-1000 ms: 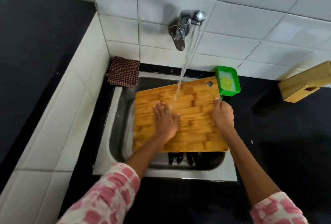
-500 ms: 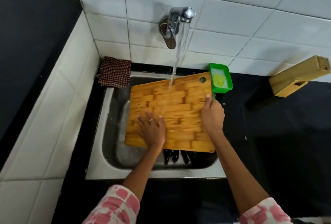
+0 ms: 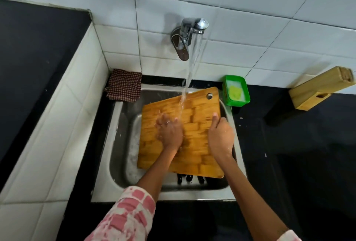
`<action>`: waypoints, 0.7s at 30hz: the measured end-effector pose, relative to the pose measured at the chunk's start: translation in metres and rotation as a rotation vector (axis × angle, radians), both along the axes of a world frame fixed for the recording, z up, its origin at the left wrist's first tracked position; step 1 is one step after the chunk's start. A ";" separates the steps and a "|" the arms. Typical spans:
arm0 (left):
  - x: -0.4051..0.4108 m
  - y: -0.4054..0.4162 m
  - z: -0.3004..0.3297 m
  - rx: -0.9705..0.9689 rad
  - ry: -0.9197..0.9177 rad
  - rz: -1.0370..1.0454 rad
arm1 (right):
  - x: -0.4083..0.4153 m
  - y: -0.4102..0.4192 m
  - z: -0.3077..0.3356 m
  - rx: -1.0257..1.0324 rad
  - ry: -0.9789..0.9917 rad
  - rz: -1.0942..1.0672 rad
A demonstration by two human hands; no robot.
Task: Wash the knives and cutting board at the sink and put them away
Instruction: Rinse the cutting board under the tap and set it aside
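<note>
A: Fingers of left hand: spread flat, palm down on the wet face of the cutting board, gripping nothing. Edges blurred.
B: Right hand?
A: Thumb lies on the board's top face; other fingers curl round its right edge. Holds the board.
B: Board position?
A: Over the sink, tilted, far edge raised toward the wall, hanging hole at the far right corner. Water stream from the tap lands on the board just beyond the left fingertips.
B: Knives?
A: Dark handles show in the basin under the board's near edge. Blades hidden.
B: Arms?
A: Both forearms bare, pink-and-white sleeves pushed back.
B: Surroundings?
A: Checked cloth at the sink's back left corner. Green soap dish just beside the board's far right corner. Wooden knife block on the black counter to the right. White tiled wall behind.
</note>
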State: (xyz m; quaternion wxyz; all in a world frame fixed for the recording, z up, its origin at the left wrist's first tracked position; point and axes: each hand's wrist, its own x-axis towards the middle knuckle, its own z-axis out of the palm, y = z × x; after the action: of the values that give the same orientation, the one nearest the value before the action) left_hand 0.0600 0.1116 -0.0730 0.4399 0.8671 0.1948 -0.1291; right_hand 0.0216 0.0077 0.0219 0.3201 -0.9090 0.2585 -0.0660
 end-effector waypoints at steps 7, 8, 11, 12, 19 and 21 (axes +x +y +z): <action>0.028 -0.029 0.085 0.027 -0.278 -0.379 | -0.011 0.020 0.003 0.045 0.052 0.080; 0.026 -0.028 0.090 0.047 -0.338 -0.449 | -0.010 0.022 0.004 0.053 0.066 0.087; 0.025 -0.020 0.097 -0.009 -0.430 -0.532 | -0.007 0.030 0.012 0.057 0.074 0.116; 0.026 -0.016 0.100 -0.071 -0.419 -0.497 | -0.005 0.034 0.015 0.052 0.069 0.138; 0.045 0.008 0.121 -0.500 -0.048 -0.073 | -0.005 0.060 0.024 -0.157 -0.022 0.435; 0.042 0.014 0.118 -0.574 -0.035 -0.016 | -0.008 0.063 0.023 -0.199 -0.040 0.452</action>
State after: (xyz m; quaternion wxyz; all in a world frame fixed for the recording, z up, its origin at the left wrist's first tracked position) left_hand 0.1022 0.1251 0.0448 0.6697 0.7107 0.1356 -0.1676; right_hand 0.0131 0.0709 0.0446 0.2408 -0.9693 0.0345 -0.0360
